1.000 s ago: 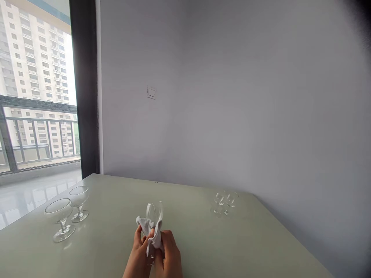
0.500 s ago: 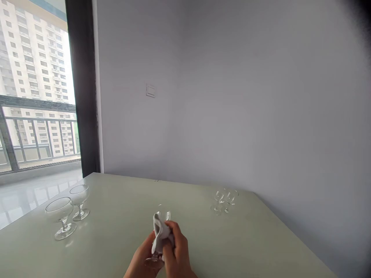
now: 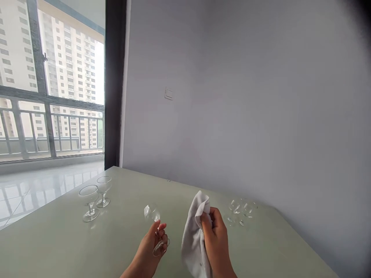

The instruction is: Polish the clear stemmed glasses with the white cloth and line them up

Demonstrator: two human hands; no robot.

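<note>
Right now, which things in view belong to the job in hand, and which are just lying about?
In the job:
stemmed glass, in left hand
pale cloth, in right hand

Apparently just standing by:
left pair of glasses
right pair of glasses
wall switch

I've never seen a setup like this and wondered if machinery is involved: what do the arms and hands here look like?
They're human and uncovered. The left hand and right hand have jointed fingers and no gloves. No sleeve shows on the left forearm or right forearm. I see no watch, cable or marking; some fingers are hidden.
</note>
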